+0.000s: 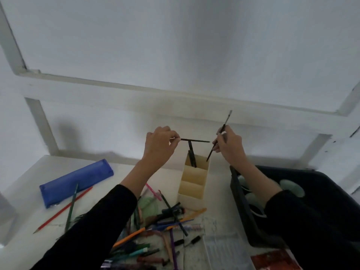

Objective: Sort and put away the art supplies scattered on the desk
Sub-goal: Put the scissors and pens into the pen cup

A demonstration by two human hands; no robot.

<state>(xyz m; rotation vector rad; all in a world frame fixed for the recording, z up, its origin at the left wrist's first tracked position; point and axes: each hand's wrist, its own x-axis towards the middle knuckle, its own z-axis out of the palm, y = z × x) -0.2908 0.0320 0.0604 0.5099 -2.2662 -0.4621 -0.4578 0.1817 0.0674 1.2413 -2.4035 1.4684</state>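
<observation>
Desk (25, 203): white, set against a wall; supplies lie scattered over its near half, so most of the sorting looks undone.
Black bin (239, 201): stands at the right edge, holding pale green rounded things partly hidden by the right sleeve. What they are cannot be told.
Pencil case (77, 182): blue, lying flat and closed at the left, with a red pencil (64, 209) and a green pencil (71, 207) crossing just beside it, probably waiting to go in.
Divided box (190, 199): cream, upright in the middle of the desk, split into compartments. Only the far compartment is filled, with a few dark sticks (191, 158) standing on end; the nearer ones appear bare.
Loose pile (165, 221): pens, markers and pencils heaped in front of the box, overlapping at all angles.
Left hand (159, 147): raised above the box, thumb and forefinger pinched together on one end of a thin level brush (194, 140), which lies sideways over the far compartment. Holding it by the end keeps its length free to swing upright.
Right hand (229, 145): fingers curled round the middle of a tilted brush (224, 129), bristle end up, lower end aimed at the far compartment's right edge.
Step in hand: likely standing both brushes with the sticks already in the far compartment.
Watch for: the level brush must turn upright first, and the sticks already there may block the way.
</observation>
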